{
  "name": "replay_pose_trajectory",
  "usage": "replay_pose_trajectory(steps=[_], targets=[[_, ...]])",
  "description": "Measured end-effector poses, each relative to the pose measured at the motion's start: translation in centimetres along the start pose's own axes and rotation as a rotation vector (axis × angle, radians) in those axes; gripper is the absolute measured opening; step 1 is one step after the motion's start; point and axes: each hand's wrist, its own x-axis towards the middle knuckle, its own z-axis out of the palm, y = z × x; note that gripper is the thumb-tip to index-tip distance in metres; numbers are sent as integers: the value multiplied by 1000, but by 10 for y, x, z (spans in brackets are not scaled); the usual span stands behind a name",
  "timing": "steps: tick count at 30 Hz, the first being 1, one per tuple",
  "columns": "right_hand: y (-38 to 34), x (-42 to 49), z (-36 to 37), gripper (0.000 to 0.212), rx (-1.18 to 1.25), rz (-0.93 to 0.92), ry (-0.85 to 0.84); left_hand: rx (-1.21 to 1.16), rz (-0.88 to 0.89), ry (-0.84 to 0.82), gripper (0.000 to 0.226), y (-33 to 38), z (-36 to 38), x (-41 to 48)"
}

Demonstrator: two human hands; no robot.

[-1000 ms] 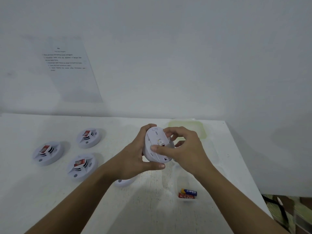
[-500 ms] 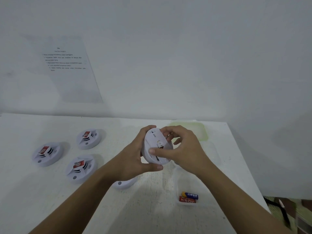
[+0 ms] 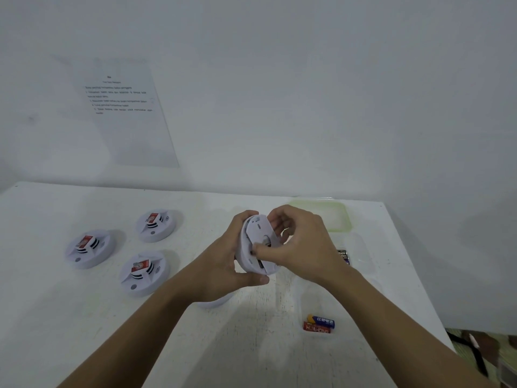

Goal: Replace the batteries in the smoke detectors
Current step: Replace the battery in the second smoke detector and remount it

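The left hand (image 3: 223, 264) wraps its grip round the round white plastic smoke detector (image 3: 245, 252), held on edge above the white tabletop (image 3: 251, 354); the right hand (image 3: 302, 247) pinches its back cover (image 3: 262, 230). Pry too hard and the cover could snap, or the detector slip down.

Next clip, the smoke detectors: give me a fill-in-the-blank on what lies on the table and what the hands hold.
1. ___ red-topped detectors lie on the table at the left.
2. Of the left hand and the right hand, ___ grip the held detector.
3. Two loose batteries lie near the right forearm, one red and one ___.

Missing words: Three; both; blue.
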Motion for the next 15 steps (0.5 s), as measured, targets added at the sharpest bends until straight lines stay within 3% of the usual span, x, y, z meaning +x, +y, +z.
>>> replay_pose_trajectory(steps=[8,15], targets=[[0,-6,7,49,55,-63,73,13,5,34,94,-2,-5,-6],[-8,-4,1,42,-16,-211,0,38,-23,-72,96,4,-10,-14]])
